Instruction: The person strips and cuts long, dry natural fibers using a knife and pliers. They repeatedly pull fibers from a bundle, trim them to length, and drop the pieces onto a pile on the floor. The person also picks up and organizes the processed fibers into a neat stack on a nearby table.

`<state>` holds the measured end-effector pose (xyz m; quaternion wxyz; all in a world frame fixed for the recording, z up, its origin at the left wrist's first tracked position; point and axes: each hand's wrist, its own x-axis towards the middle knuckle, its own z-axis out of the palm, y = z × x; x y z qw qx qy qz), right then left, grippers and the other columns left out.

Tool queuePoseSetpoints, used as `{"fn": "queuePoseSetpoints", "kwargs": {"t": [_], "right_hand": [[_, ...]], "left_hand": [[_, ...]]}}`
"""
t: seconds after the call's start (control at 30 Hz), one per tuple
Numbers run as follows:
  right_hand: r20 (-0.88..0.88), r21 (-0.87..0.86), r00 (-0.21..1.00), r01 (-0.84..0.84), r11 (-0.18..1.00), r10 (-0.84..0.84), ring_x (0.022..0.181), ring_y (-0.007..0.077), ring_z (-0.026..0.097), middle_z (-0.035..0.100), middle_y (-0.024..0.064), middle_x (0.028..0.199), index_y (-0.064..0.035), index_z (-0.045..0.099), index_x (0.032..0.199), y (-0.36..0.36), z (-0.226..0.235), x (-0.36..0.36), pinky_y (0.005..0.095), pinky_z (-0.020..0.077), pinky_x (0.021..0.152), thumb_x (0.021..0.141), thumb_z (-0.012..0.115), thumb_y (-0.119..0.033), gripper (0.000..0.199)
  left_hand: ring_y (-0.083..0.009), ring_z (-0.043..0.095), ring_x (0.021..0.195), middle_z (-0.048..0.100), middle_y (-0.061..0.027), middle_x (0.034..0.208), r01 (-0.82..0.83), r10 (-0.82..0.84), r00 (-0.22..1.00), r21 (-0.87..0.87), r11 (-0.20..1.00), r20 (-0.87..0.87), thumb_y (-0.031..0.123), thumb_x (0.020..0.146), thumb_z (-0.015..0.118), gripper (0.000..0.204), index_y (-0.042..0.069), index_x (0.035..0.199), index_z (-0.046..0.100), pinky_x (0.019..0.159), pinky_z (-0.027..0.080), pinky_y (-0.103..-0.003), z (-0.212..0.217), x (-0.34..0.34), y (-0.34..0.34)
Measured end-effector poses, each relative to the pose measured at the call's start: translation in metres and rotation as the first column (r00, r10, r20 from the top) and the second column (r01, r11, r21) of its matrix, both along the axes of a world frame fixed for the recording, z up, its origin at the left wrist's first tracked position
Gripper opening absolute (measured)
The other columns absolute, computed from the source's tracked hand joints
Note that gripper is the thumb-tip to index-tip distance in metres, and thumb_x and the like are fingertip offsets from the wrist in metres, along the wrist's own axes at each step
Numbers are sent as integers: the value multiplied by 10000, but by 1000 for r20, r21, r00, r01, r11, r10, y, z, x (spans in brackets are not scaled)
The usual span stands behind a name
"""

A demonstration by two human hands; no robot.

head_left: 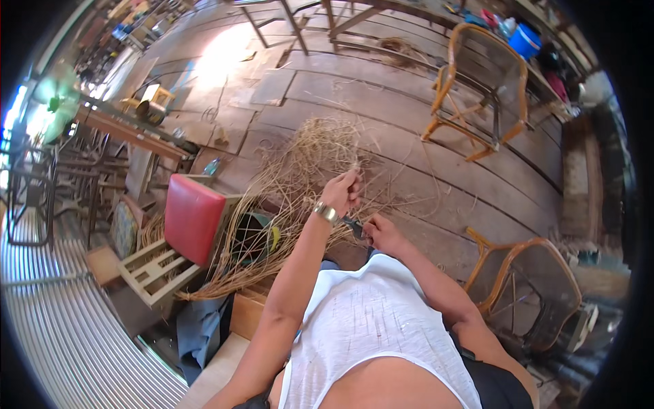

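Rattan strands heaped at 12 o'clock of the hands, one end pinched taut in the raised, clenched left hand so the right hand, gripping a small cutter, can reach it; red-seated stool at 9 o'clock.

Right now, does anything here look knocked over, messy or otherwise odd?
Yes. A small wooden chair with a red seat lies tipped on its side at the person's left. Loose rattan strands sprawl in a tangle over the plank floor. The left hand holds some strands.
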<state>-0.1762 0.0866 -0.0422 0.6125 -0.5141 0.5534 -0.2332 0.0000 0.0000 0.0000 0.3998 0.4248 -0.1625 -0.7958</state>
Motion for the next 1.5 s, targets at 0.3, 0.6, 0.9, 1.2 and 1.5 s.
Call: {"fn": "queuePoseSetpoints", "kwargs": {"t": [0.3,0.6,0.9,1.2,1.5], "right_hand": [[-97,224,731,677,701,-675,433,148,485,542,77,650,-24,508,847,-64,-74,-124,287,372,371,943,485,-224,223],[-126,107,974,-178,978,191,583,116,567,580,59,716,-77,508,957,-54,10,-76,305,446,487,950,539,-202,129],[214,141,968,-161,977,128,521,57,448,495,-27,680,-81,531,922,-37,76,-3,243,377,449,934,603,-180,123],[-3,-30,998,60,998,-60,449,75,475,597,24,648,-36,543,930,-16,52,-1,254,376,398,883,675,-204,219],[-167,-114,979,99,989,-118,493,130,583,623,61,622,-20,634,816,-9,20,-7,285,445,461,901,616,-283,277]], "left_hand": [[-76,383,430,476,22,571,313,-315,900,55,948,300,297,976,481,260,78,879,581,402,303,-234,6,17,126],[-105,573,672,643,-43,818,205,-133,892,-124,971,432,198,928,582,224,28,1062,638,619,489,-244,-1,85,51],[-64,553,565,686,-18,762,585,-312,592,-129,801,743,223,869,655,217,28,944,713,507,453,-230,42,18,-9],[-178,668,713,716,-90,825,668,-291,365,-31,744,884,289,781,700,256,101,949,744,681,527,-311,11,-20,10],[-265,653,704,684,-167,837,467,-21,272,-113,877,962,348,856,629,351,5,901,691,662,515,-341,-3,-9,76]]}}
